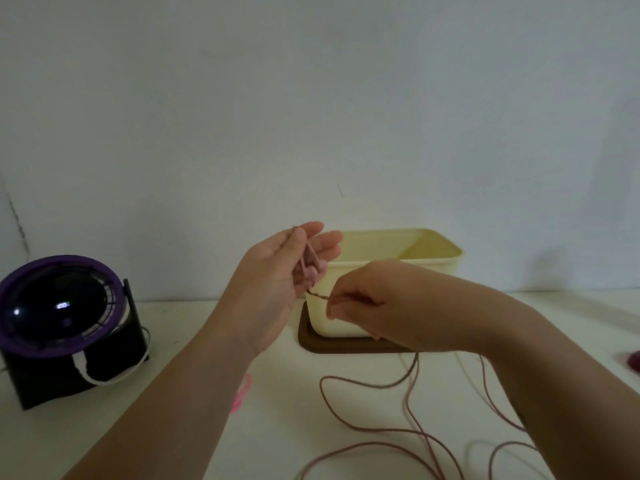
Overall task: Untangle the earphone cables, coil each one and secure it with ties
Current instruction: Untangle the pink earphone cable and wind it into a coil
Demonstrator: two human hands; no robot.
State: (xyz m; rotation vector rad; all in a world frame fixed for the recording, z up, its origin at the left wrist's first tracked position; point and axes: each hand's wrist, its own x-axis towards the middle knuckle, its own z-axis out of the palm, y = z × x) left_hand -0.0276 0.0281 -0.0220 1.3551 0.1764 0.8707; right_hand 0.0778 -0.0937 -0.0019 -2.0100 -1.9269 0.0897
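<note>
**Pink Cable Held Taut Between Two Hands**

Loose loops of the pink earphone cable (414, 367) sprawl over the white worktop (180, 341) at the bottom right, running beneath the right forearm and off the lower edge. From there the cable rises to the right hand (360, 303), which is turned knuckles up in front of the box. Its grip is a pinch: thumb and fingertips are closed on the twisted strand just where it leaves the other hand.

That short, twisted stretch leads up and left to the left hand (273, 275), raised palm up above the worktop. Its fingers are nearly straight, and the thumb presses the upper end of the cable against them, so this grip is also closed on the cable. The two pink earbuds (313, 270) hang side by side against the palm, just below the thumb.

Behind both hands stands a cream box (426, 251), open at the top, resting on a brown lid (329, 346) that lies flat under it. A small purple fan (62, 306) on a black stand sits well to the left, tilted upward, with a white cord (104, 380) curling by its base. A bright pink tie (242, 393) lies on the worktop, partly hidden by the left forearm. A dark red object (634, 360) shows at the right edge, too cropped to identify.
</note>
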